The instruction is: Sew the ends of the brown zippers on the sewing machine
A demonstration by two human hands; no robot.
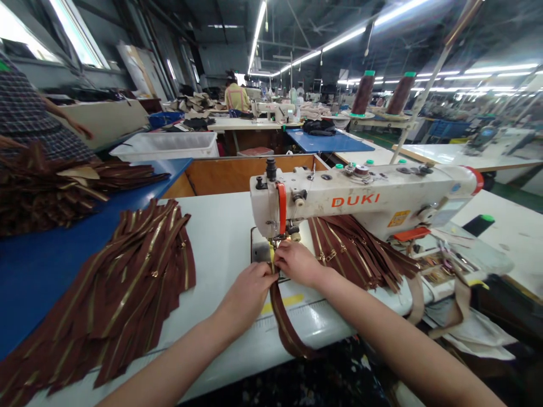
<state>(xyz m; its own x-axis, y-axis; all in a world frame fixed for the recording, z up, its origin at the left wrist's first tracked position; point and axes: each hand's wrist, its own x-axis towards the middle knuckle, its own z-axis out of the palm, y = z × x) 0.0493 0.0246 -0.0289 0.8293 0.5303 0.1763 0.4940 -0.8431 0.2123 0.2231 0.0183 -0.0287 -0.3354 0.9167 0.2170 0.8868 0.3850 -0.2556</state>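
A brown zipper (284, 325) runs from the needle area of the white sewing machine (314, 198) toward me and hangs over the table's front edge. My left hand (253, 288) is closed on it just in front of the presser foot. Close beside, my right hand (297, 261) pinches the same zipper near the needle; the fingertips hide the zipper's end. To the left lies a fanned pile of brown zippers (139, 277) with gold teeth. Under the machine arm, to the right, rests another bundle of zippers (352, 251) with gold pulls.
A bigger zipper heap (55, 192) lies on the blue table (38, 271) at left, with a person (46, 113) standing behind it. A white bin (165, 146) stands beyond. Thread cones (363, 93) rise behind the machine. Small tools fill a tray (441, 271) at right.
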